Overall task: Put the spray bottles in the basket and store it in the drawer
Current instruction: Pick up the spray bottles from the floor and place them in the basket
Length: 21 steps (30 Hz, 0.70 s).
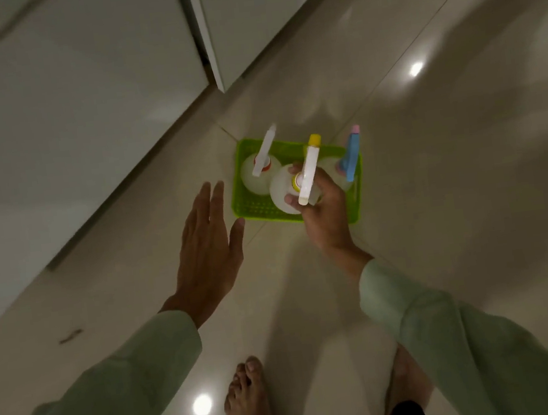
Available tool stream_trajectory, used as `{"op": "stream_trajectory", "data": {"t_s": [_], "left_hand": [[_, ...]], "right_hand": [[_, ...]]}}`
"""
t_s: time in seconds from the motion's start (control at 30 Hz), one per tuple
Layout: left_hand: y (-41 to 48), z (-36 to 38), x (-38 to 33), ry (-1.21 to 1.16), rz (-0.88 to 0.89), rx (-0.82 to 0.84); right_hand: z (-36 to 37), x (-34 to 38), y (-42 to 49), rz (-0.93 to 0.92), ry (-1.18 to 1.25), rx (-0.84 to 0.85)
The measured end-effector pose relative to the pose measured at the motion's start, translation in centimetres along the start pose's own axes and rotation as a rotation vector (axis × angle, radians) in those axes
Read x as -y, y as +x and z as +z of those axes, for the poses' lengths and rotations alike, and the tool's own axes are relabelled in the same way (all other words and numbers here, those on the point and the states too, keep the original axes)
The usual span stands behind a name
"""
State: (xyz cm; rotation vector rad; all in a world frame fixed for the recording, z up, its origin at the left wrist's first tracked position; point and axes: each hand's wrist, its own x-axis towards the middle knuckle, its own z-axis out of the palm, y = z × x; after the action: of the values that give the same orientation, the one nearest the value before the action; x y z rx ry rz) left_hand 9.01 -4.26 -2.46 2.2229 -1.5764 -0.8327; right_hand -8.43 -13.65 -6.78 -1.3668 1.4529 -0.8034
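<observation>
A bright green basket (251,206) sits on the glossy floor. A clear spray bottle with a white trigger head (263,155) stands at its left end. At the right end stands a bottle with a blue and pink head (352,156). My right hand (327,214) is shut on the neck of a third bottle with a white head and yellow nozzle (309,168), held upright over the middle of the basket. Open, with fingers spread, my left hand (207,250) hovers just left of the basket, the thumb near its front left corner.
White cabinet fronts (81,110) run along the upper left, with a narrow gap (198,27) between two panels. My bare feet (248,403) stand on the tiled floor below the hands. Ceiling lights reflect off the tiles.
</observation>
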Motion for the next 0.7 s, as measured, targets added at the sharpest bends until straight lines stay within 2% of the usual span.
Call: {"op": "stream_trajectory", "data": {"t_s": [0.03,0.1,0.27,0.47,0.7], "left_hand": [[1.6,2.1,0.4,0.002,-0.016,0.025],[1.7,2.0,0.6,0.003,-0.012,0.024],[1.9,2.2,0.9,0.019,0.002,0.016],[2.8,3.9,1.2,0.014,-0.023,0.034],[3.6,4.3,0.8,-0.001,-0.022,0.034]], "right_hand": [[0.3,-2.7,1.6,0.026,-0.019,0.000],[0.3,-3.8,1.6,0.051,-0.111,0.006],[-0.1,-5.2,1.5,0.076,-0.083,0.075],[0.2,-6.2,2.3,0.044,-0.187,0.126],[-1.3,-6.3,1.2,0.041,-0.124,0.111]]}}
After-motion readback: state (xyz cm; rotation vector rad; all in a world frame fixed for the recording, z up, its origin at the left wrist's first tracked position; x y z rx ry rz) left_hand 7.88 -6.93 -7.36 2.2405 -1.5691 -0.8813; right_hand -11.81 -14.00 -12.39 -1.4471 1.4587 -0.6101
